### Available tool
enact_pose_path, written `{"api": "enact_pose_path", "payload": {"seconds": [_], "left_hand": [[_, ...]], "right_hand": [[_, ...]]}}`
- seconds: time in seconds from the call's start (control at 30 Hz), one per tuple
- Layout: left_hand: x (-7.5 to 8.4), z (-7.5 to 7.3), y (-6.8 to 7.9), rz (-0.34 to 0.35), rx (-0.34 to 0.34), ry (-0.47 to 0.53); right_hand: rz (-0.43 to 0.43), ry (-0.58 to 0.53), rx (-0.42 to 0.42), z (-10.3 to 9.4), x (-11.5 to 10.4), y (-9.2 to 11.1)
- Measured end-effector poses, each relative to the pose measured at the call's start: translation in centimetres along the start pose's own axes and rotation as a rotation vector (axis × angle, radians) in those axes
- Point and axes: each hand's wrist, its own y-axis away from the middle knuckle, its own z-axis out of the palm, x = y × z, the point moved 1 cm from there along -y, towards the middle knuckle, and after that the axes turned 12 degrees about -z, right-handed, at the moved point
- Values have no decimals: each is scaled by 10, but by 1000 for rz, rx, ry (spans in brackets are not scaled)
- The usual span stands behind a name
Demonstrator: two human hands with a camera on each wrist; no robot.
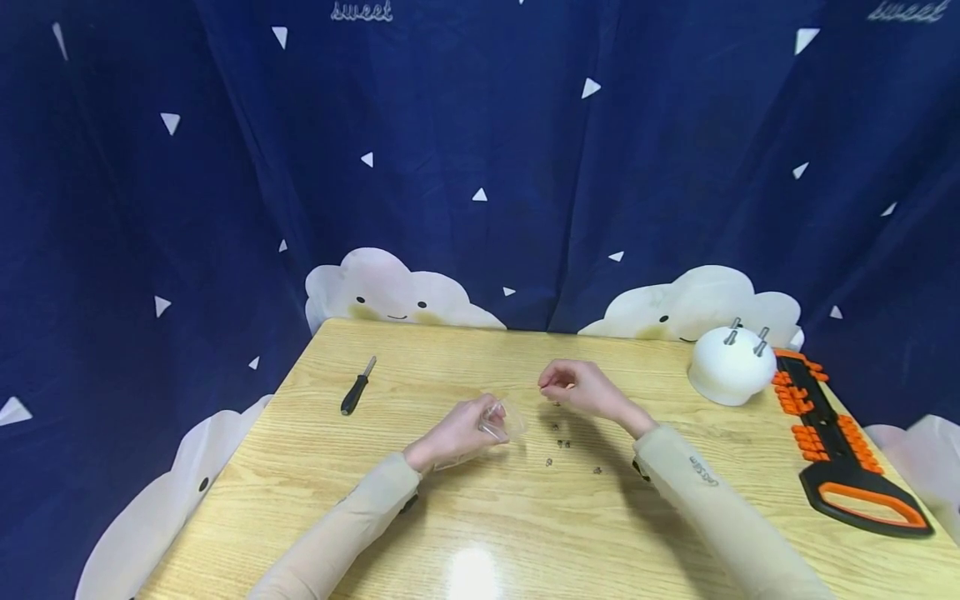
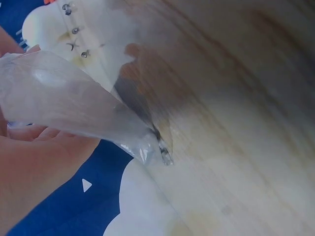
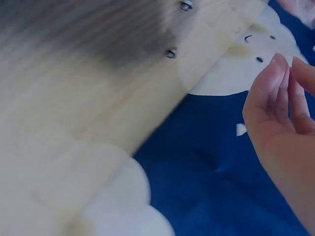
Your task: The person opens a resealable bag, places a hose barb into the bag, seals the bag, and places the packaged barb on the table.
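Observation:
My left hand [image 1: 471, 429] grips a clear plastic bag [image 1: 504, 421], which stretches out from the fingers in the left wrist view. Just right of the bag, several small metal pieces [image 1: 549, 462] lie scattered on the wooden table [image 1: 420, 367]; their exact kind is too small to tell. Above the farthest of them is my right hand [image 1: 588, 389], its fingers bent and the thumb close to the fingertips. Nothing shows between those fingertips in the right wrist view, though a tiny piece could be hidden there.
A screwdriver [image 1: 358, 386] with a black handle lies at the back left. On the right stands a white round object [image 1: 731, 371] with metal pegs on top, beside a long black and orange piece [image 1: 832, 442] with a handle. A blue curtain [image 1: 480, 125] hangs behind the table.

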Motion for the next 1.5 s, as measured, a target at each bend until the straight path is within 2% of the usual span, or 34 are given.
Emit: {"api": "enact_pose_path", "payload": {"seconds": [0.1,0.2,0.5,0.87,1.2,1.5], "left_hand": [[1,0,0,2,-2,-3],[1,0,0,0,-5,-13],[-1,2,1,-18,1,-13],[-1,2,0,-11,5,-22],[-2,2,1,-37,-8,13],[0,0,2,-40,-23,47]], "right_hand": [[124,-116,20,-1,14,3],[200,-176,13,-2,27,6],[300,-184,-29,3,53,14],[259,1,-91,8,61,15],[261,16,-97,11,60,12],[237,85,-99,13,58,9]]}}
